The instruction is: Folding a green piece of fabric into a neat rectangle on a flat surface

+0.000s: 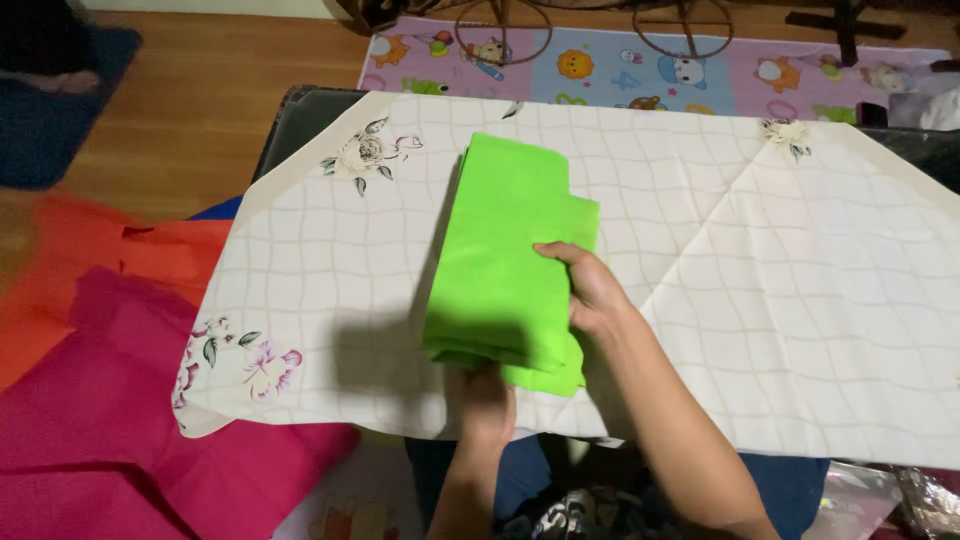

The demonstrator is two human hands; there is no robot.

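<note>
Looking straight down at a bright green folded piece of non-woven fabric (505,255), stacked in several layers, sitting roughly mid-left on a cream tablecloth with a wavy grid pattern and printed flowers (800,300). Long shape, running away from the camera, near end lifted a bit off the cloth.

Right hand (590,290) resting on the right edge of the green fabric, fingers curled over the top layer, thumb side toward the near end. Gripping it, from the look of things. Left hand (485,395) down at the near end, tucked under the bottom edge of the stack, fingers mostly hidden by the fabric, so can't tell how tightly closed. Both on the same green piece, close together, not touching each other.

Off to the left, below table level: a magenta sheet of the same sort of fabric (100,420) spread out, with an orange sheet (150,250) lying just beyond it, a bit blurred. Wooden floor (200,110) past that, plus a dark blue mat (55,100) in the far left corner. Along the far side of the table, a pastel play mat with cartoon animals (620,70), and some dark metal furniture legs (500,25) standing on it.
</note>
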